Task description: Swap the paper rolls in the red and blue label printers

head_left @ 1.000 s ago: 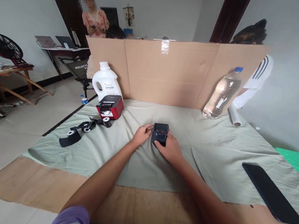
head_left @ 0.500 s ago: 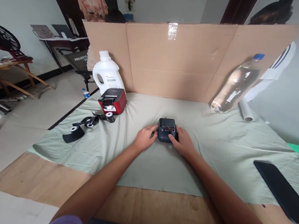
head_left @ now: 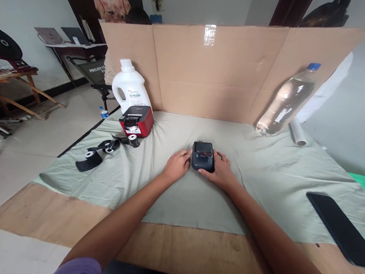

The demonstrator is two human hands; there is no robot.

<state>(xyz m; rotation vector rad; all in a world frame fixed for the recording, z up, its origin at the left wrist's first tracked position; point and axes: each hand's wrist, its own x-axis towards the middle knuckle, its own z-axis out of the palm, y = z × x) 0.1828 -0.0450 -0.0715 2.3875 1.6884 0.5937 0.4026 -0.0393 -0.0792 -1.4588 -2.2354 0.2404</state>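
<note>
A small black portable printer (head_left: 203,157) lies flat on the pale green cloth (head_left: 191,204) in the middle of the table. My right hand (head_left: 222,170) is closed around its right side, thumb along the front edge and fingers at the far right corner. On the other side, my left hand (head_left: 178,162) rests on the cloth, fingers loosely bent, with the index fingertip at the printer's left side. Whether that fingertip presses on it I cannot tell.
Left of my hands stand a red and black printer (head_left: 137,121), a white detergent jug (head_left: 132,85) and several rolls with black strips (head_left: 89,161). A large clear bottle (head_left: 287,102) leans against the cardboard screen (head_left: 209,74). A black phone-like slab (head_left: 343,228) lies at right.
My right thumb has slid from the printer's top face down to its front edge. The left hand's thumb has drawn in from the printer's side. The view has shifted slightly.
</note>
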